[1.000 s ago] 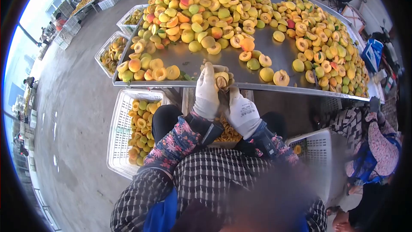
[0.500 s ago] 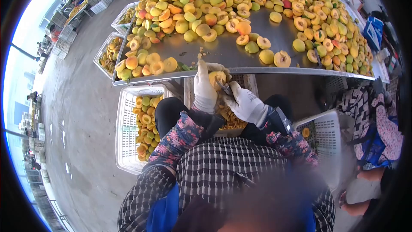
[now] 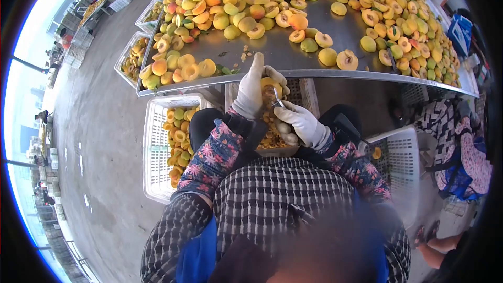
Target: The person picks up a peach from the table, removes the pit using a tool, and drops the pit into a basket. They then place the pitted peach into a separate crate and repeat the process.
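Observation:
In my gloved left hand [image 3: 250,92] is a halved yellow peach [image 3: 268,85], cut face towards me, just in front of the table's edge. My gloved right hand [image 3: 304,126] is closed around a small metal pitting tool [image 3: 277,97], whose tip is at the middle of the cut face. Most of the tool's handle is hidden by my fingers. Below both hands stands a crate [image 3: 310,94] with peach pieces [image 3: 272,137] in it. Small pit scraps [image 3: 245,51] lie on the metal table [image 3: 283,61] beyond my left thumb.
Whole and halved peaches [image 3: 236,0] are heaped on the table. A white crate of peach halves [image 3: 149,147] stands at my left, another crate [image 3: 403,152] at my right. A co-worker's patterned sleeve [image 3: 474,152] shows at far right. More crates [image 3: 133,55] flank the table's left end.
The tool has turned more upright, its tip now against the cut face. My right hand sits slightly lower relative to the peach. The view has shifted a little.

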`<state>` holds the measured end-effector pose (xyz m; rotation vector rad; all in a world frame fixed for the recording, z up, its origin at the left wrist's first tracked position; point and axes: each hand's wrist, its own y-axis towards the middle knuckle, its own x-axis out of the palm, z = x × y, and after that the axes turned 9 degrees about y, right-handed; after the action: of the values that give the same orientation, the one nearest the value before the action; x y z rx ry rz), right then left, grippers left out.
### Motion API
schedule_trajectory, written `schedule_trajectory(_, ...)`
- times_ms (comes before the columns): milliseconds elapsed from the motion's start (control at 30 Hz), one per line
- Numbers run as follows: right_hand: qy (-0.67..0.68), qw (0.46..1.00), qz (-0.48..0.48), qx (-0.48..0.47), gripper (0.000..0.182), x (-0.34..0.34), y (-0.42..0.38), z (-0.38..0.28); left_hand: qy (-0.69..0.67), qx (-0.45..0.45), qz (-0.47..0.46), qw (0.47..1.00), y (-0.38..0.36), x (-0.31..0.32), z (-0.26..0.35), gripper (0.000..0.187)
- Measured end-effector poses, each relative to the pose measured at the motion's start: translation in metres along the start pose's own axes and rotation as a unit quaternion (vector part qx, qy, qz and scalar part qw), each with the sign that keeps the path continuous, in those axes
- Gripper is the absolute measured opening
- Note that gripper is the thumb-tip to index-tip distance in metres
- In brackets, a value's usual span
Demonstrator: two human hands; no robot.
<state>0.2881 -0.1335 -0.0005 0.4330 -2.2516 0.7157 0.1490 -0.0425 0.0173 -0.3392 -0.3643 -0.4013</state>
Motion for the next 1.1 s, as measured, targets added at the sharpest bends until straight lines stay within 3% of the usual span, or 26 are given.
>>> schedule_trajectory(100,0.090,0.996,0.001,0.024,0.014,-0.001,-0.003,-0.001,-0.076,-0.025,0.021,0.997,0.003,0.006,-0.005,0.061)
schedule_trajectory(167,0.111,0.994,-0.006,0.026,0.015,-0.002,-0.006,0.000,-0.048,-0.067,0.008,0.997,0.011,0.000,-0.011,0.059)
schedule_trajectory(267,-0.180,0.979,0.016,-0.094,0.016,-0.013,0.001,0.012,0.038,-0.105,-0.011,0.994,0.018,-0.002,-0.010,0.057)
schedule_trajectory(300,-0.329,0.892,-0.010,-0.310,0.017,-0.035,0.021,0.033,0.073,-0.114,-0.017,0.991,0.018,-0.002,-0.010,0.056)
schedule_trajectory(400,-0.121,0.991,0.042,-0.034,0.018,-0.006,-0.008,0.006,0.073,-0.101,-0.003,0.992,0.017,0.002,-0.013,0.055)
schedule_trajectory(500,0.058,0.998,0.030,0.018,0.016,-0.008,-0.013,0.002,0.018,-0.013,0.023,1.000,0.013,0.010,-0.023,0.056)
schedule_trajectory(567,0.111,0.994,-0.002,0.020,0.016,-0.017,-0.010,0.009,0.092,0.046,0.076,0.992,0.022,0.011,-0.032,0.058)
schedule_trajectory(600,0.099,0.995,0.014,0.014,0.016,-0.016,-0.012,0.012,0.129,0.076,0.100,0.984,0.026,0.011,-0.036,0.059)
schedule_trajectory(733,0.019,0.999,0.041,-0.008,0.016,-0.019,-0.020,0.014,0.108,0.034,0.101,0.988,0.029,0.013,-0.035,0.056)
schedule_trajectory(833,-0.074,0.997,0.030,-0.021,0.020,-0.030,-0.031,0.013,-0.021,0.037,0.080,0.996,0.028,-0.003,-0.023,0.052)
schedule_trajectory(867,-0.219,0.972,0.061,-0.063,0.024,-0.040,-0.026,0.022,-0.069,0.045,0.072,0.994,0.024,-0.009,-0.018,0.051)
schedule_trajectory(900,-0.359,0.923,0.093,-0.104,0.028,-0.052,-0.020,0.034,0.027,0.082,0.088,0.992,0.015,-0.018,-0.009,0.046)
schedule_trajectory(933,-0.491,0.850,0.127,-0.143,0.031,-0.061,-0.018,0.037,0.122,0.121,0.098,0.980,0.009,-0.028,0.002,0.042)
schedule_trajectory(967,-0.492,0.859,0.119,-0.079,0.039,-0.056,-0.021,0.032,0.170,0.163,0.147,0.961,0.013,-0.048,0.012,0.038)
schedule_trajectory(1000,-0.526,0.841,0.119,-0.040,0.043,-0.051,-0.023,0.028,0.324,0.167,0.159,0.917,0.011,-0.073,0.024,0.036)
schedule_trajectory(1067,-0.537,0.836,0.100,-0.058,0.050,-0.059,-0.018,0.036,0.613,0.168,0.202,0.745,0.008,-0.124,0.048,0.038)
schedule_trajectory(1100,-0.562,0.820,0.090,-0.054,0.053,-0.062,-0.015,0.040,0.748,0.091,0.241,0.612,-0.001,-0.117,0.062,0.044)
